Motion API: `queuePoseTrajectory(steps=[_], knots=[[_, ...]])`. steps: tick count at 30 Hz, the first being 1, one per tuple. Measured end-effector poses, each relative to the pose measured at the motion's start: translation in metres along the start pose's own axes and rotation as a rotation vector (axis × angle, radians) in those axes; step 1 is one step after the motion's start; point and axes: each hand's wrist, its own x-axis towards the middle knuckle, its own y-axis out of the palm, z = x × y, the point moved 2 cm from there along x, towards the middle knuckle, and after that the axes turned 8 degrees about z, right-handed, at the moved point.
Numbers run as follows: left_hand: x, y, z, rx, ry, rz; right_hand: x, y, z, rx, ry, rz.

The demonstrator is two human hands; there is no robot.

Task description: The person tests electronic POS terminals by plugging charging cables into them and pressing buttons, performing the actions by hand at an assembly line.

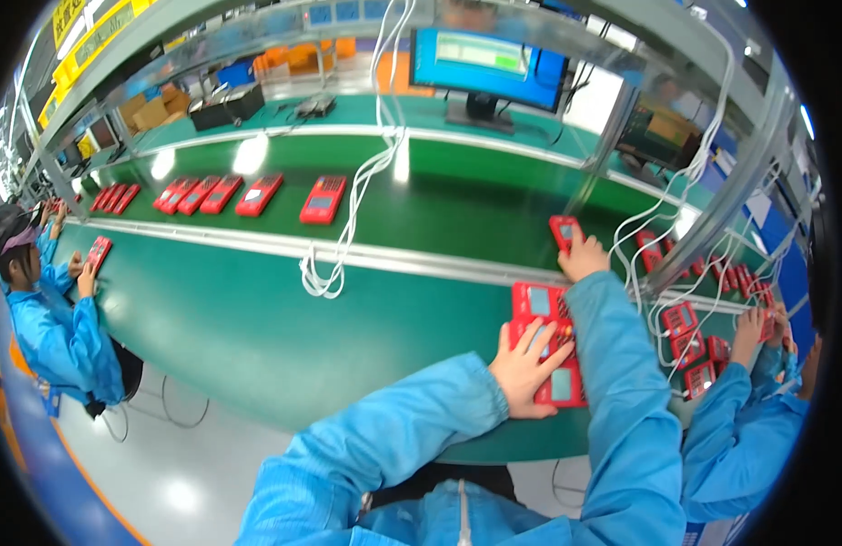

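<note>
My right hand [584,258] reaches over the metal rail and grips the lower end of a red handheld terminal [562,227] with a small screen, at the dark green belt. My left hand [523,371] lies with spread fingers across a short column of red terminals on the bench. The top terminal [534,299] shows its grey screen beyond my fingertips. The middle one is largely covered by my fingers. Beside my thumb, the nearest terminal [564,387] shows its screen.
More red terminals [324,200] lie along the belt [421,209]. White cables [348,237] hang down in front of me and at right. Co-workers in blue sit on both sides, a sleeve [57,318] at left. Beyond stands a monitor [489,68]. A metal rail [412,259] borders the bench [257,309].
</note>
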Motion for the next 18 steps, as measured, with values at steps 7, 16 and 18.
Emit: queuePoseTrajectory(steps=[7,16,18], knots=[[0.012,-0.002,0.009,-0.011,0.072,0.016,-0.102,-0.097,0.004,0.316,-0.229,-0.091],[-0.018,0.004,0.002,-0.093,0.114,-0.099,-0.153,-0.070,-0.018,0.619,-0.220,-0.391],[-0.019,-0.003,0.004,-0.119,0.106,-0.016,-0.155,-0.053,-0.027,0.688,-0.227,-0.563]])
